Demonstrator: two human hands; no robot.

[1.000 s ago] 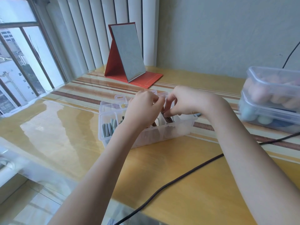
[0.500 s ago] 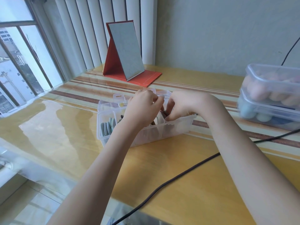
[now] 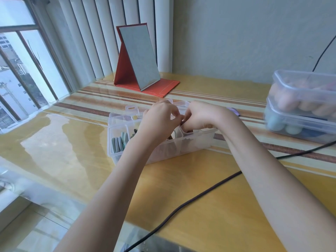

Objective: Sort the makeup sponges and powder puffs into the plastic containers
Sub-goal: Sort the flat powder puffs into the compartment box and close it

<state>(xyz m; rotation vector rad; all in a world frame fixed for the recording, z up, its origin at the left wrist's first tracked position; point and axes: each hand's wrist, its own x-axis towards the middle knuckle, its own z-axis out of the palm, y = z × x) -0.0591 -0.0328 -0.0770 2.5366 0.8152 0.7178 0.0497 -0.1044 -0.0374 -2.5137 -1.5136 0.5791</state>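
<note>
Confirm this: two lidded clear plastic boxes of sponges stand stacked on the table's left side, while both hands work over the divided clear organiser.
Wrong side. The head view shows the two stacked clear plastic boxes on the table's right; the rest holds.

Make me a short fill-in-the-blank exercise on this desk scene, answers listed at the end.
1. Both hands, the left hand and the right hand, work over the clear ____ box.
2. Behind the box stands a folding mirror with a ____ cover.
3. The two lidded containers at the right are ____ one on the other.
4. A dark ____ runs across the yellow table.

Missing words: divided; red; stacked; cable
</note>
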